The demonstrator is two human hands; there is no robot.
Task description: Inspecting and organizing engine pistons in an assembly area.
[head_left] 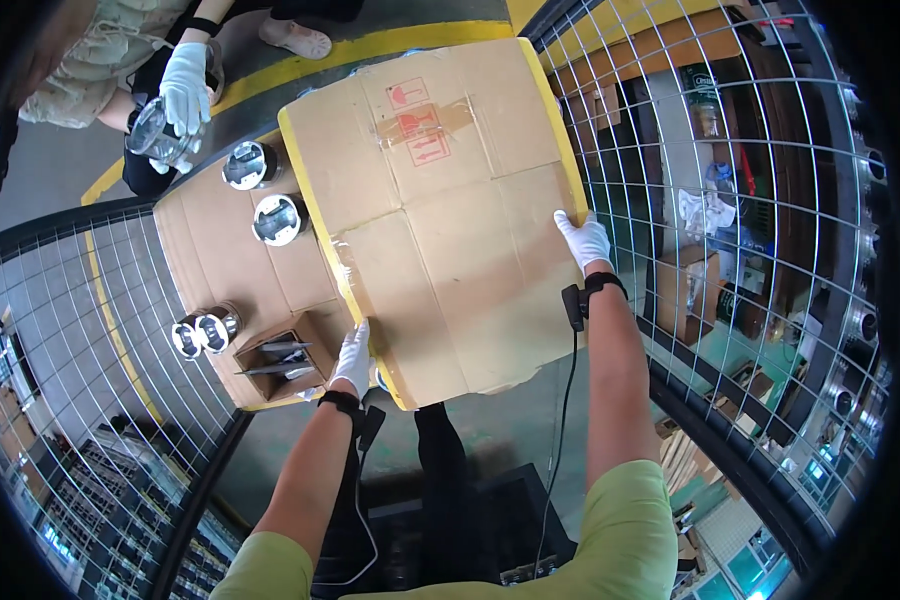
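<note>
A large cardboard sheet (450, 270) with yellow-taped side edges and red printed marks lies in front of me, tilted. My left hand (352, 360), in a white glove, grips its left edge near the close corner. On the opposite edge is my right hand (585, 240), also gloved, thumb over the top and other fingers partly hidden at the rim. Left of the sheet, two metal pistons (278, 219) stand on a lower cardboard layer (210, 230). Two more pistons (217, 328) are at that layer's left edge, beside a small open box (315, 345) with flat pieces inside.
At the upper left, another person's gloved hand (184, 90) holds a piston (155, 138). Wire mesh panels (80, 290) flank the work on the left and right. Beyond the right mesh are shelves with a cardboard box (685, 290). A cable (560, 430) hangs from my right wrist.
</note>
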